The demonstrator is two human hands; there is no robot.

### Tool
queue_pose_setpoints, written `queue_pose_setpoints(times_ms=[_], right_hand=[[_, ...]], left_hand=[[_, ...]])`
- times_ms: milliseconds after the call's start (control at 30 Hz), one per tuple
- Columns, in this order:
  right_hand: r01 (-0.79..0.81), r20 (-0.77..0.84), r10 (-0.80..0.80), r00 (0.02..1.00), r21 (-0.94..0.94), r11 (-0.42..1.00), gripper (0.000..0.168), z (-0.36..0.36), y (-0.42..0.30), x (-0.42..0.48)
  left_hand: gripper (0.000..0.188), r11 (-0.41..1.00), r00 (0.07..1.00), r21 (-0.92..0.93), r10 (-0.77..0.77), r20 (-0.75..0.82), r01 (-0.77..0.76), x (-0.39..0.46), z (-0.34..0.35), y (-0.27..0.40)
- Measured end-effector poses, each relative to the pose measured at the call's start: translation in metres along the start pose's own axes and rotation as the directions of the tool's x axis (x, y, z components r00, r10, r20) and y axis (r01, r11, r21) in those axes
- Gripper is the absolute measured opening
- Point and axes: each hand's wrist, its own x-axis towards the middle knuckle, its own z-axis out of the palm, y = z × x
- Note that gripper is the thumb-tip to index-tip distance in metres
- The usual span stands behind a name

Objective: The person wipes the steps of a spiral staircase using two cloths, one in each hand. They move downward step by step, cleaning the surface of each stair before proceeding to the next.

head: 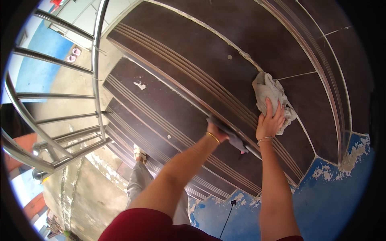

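My right hand [270, 120] presses on a crumpled light grey cloth [268, 87], fingers spread over its folds. That cloth lies on a dark brown tiled stair tread [223, 75], across a pale grout joint. Lower and to the left, my left hand [217, 133] has a dark grey cloth [236, 142] against the riser just under the grooved step edge [193, 76]. Part of this cloth is hidden behind the hand, and its outline is slightly blurred. A yellow bangle circles the left wrist; a thin bracelet is on the right.
A stainless steel railing [97, 60] lines the stairs' left side. On the right is a blue wall [316, 198] with peeling paint. My sandalled foot [140, 154] is on a lower step. Pink slippers [74, 55] lie on the floor beyond the railing. A thin black rod or cable [228, 217] shows against the wall.
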Motion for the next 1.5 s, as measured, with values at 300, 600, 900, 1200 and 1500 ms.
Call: queue_pose_setpoints(times_ms=[300, 600, 900, 1200, 1500], right_hand=[[0.027, -0.035, -0.026, 0.999, 0.020, 0.999, 0.058, -0.004, -0.009, 0.006], [0.065, -0.052, -0.066, 0.996, -0.027, 0.998, 0.062, -0.002, -0.010, 0.004], [-0.197, 0.051, 0.200, 0.978, -0.062, 0.979, 0.060, 0.011, -0.019, 0.015], [-0.276, -0.104, 0.256, 0.961, -0.330, 0.903, 0.055, 0.012, -0.078, 0.011], [-0.278, -0.134, 0.249, 0.959, -0.288, 0.916, 0.056, 0.016, -0.070, 0.007]], left_hand=[[0.057, 0.603, 0.702, 0.368, 0.655, 0.279, -0.708, -0.115, 0.104, 0.220], [0.053, 0.994, 0.993, 0.005, 0.111, 0.027, -0.111, -0.065, 0.065, 0.026], [0.063, 0.526, 0.621, 0.354, 0.741, 0.256, -0.773, -0.152, 0.145, 0.363], [0.056, 0.850, 0.903, 0.307, 0.392, 0.176, -0.429, -0.131, 0.103, 0.208], [0.054, 0.638, 0.757, 0.414, 0.594, 0.272, -0.649, -0.156, 0.145, 0.486]])
